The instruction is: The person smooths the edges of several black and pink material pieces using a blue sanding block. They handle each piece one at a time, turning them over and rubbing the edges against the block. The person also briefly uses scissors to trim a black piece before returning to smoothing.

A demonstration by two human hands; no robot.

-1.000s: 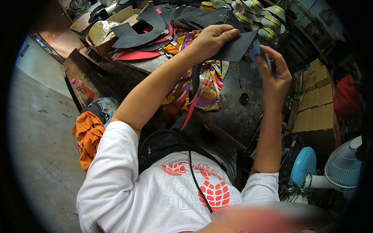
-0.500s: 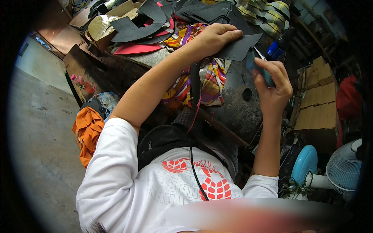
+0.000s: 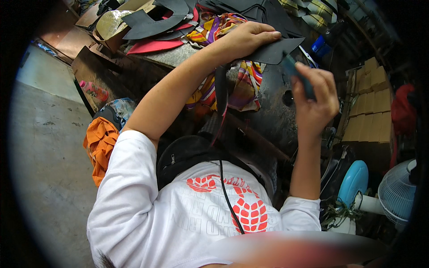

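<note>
My left hand [image 3: 255, 39] is closed over a black, pointed, sheet-like piece [image 3: 275, 51], gripping it at the edge of the worktable. To the right, my right hand [image 3: 318, 91] pinches a flat teal tool [image 3: 300, 76] whose tip points up toward that black piece. Motion blurs the tool, so I cannot tell its exact kind, and its lower end is partly behind my fingers. A pair of scissors [image 3: 307, 56] shows just beyond the tool. Under my left wrist lies a striped, multicoloured cloth [image 3: 249, 85], with a dark strap hanging beside it.
Black and red curved cut pieces [image 3: 156, 26] pile up at the back left, beside an open carton [image 3: 109, 33]. A blue bottle-like object [image 3: 320, 46] stands back right. Stacked brown boxes [image 3: 368, 105] and a white fan [image 3: 397, 194] are on the right. Orange cloth [image 3: 100, 140] hangs left.
My right hand and the teal tool have shifted slightly downward and are now blurred. My left hand still holds the black piece. The whole view has tilted slightly.
</note>
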